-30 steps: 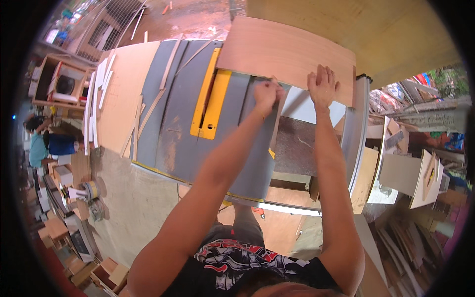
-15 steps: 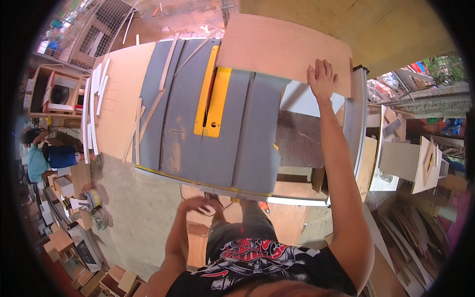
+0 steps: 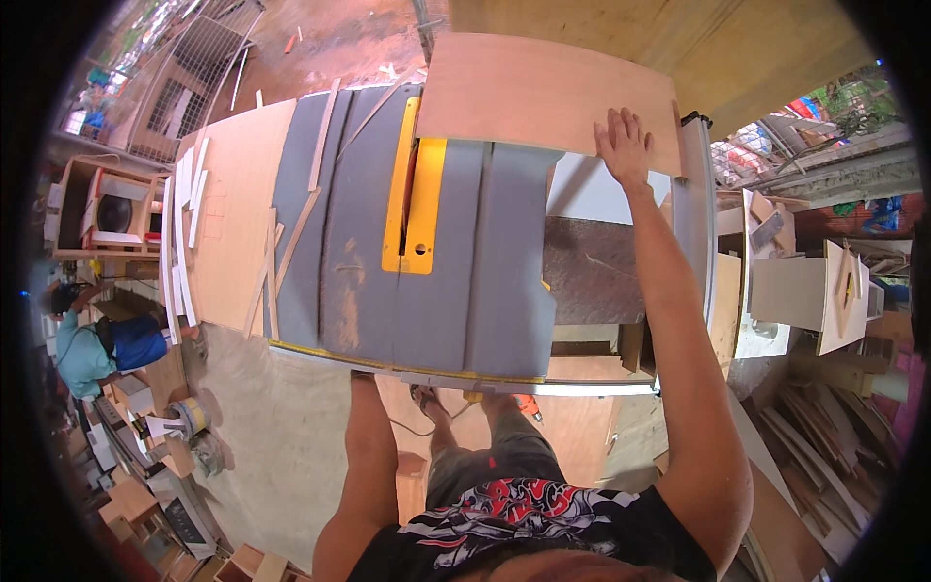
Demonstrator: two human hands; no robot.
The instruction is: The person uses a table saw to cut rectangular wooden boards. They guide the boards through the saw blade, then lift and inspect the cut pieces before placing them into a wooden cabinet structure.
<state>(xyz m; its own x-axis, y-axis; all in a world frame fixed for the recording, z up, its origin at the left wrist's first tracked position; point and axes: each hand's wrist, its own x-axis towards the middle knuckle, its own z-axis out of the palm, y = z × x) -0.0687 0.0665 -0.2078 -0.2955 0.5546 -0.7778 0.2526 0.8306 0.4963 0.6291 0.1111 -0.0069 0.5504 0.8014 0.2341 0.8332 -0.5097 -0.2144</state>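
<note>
A wide pink-brown board (image 3: 538,82) lies across the far part of a grey table saw (image 3: 339,233) with a yellow slotted insert (image 3: 423,204). My right hand (image 3: 626,141) rests on the board's near edge at the right, fingers spread and pressed down. My left arm reaches down to the saw's front edge, where my left hand (image 3: 361,378) is mostly hidden under the edge. Right of the grey top is an open frame with a white panel (image 3: 596,184).
Thin wood strips (image 3: 184,242) lie on a plywood extension (image 3: 233,145) at left. A person in a teal shirt (image 3: 82,349) is among wooden pieces at far left. An orange power tool (image 3: 529,407) lies below the saw. Scrap boards (image 3: 815,446) are stacked at right.
My left hand has left the board's edge and moved down and back to beneath the saw's front edge. My right hand remains on the board.
</note>
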